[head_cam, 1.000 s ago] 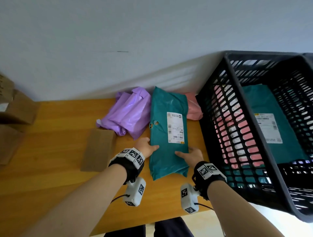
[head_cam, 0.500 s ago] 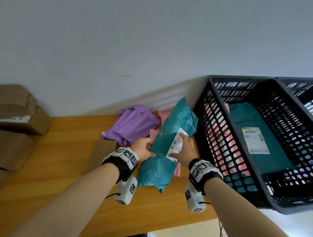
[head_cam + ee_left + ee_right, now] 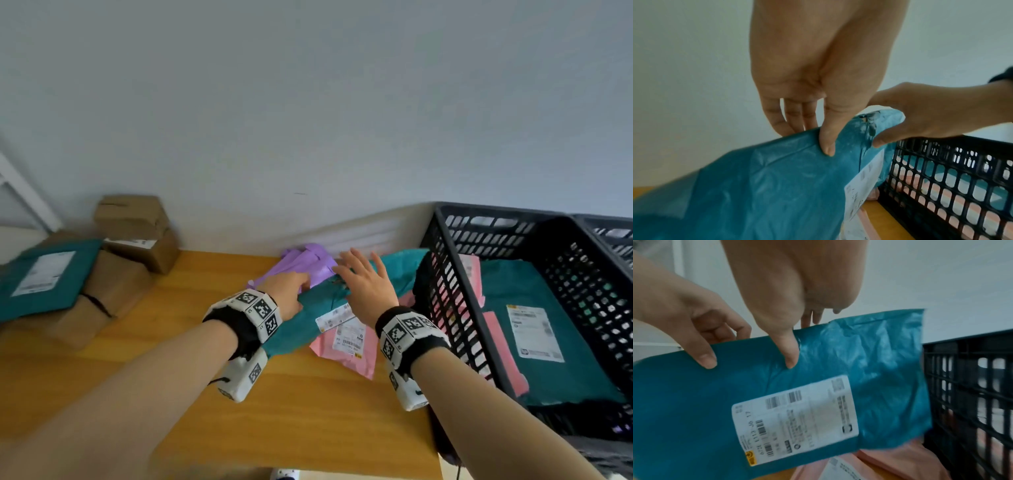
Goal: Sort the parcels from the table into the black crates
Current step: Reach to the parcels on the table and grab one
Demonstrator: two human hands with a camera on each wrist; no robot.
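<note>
fingers (image 3: 826,142) pinching teal parcel (image 3: 760,186), crate (image 3: 479,219) holding parcels

A pale wall (image 3: 308,102) is rising behind the far edge of the table. A white frame or rail (image 3: 24,192) is slanting across the wall beyond the table's left edge. Something white (image 3: 284,474), too little of it showing to identify, is peeking out below the table's near edge.
</note>
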